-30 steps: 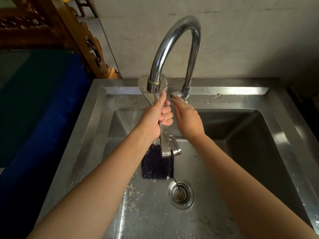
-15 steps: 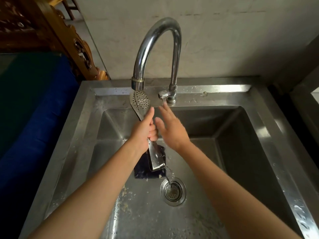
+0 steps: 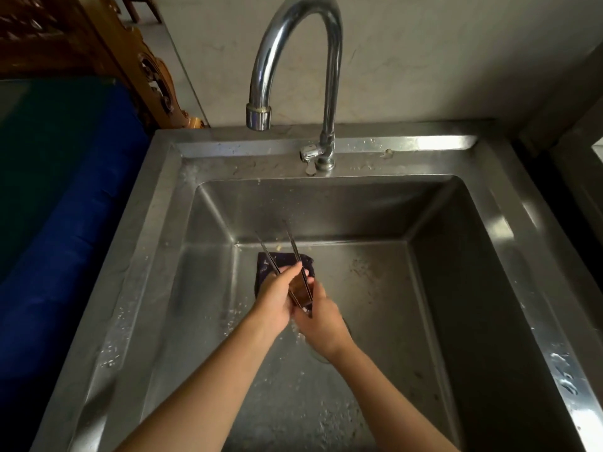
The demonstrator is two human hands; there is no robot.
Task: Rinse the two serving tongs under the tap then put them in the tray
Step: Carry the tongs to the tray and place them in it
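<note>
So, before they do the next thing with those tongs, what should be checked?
1. Grip: left hand and right hand both hold the steel serving tongs: ok.
2. Curved chrome tap turned off: ok, no stream shows at the spout.
3. Tongs rinsed clean: cannot tell, too small to judge.
4. Second tongs accounted for: cannot tell, only one pair shows.
5. Tray in sight for the drop-off: not ok, none in view.
</note>
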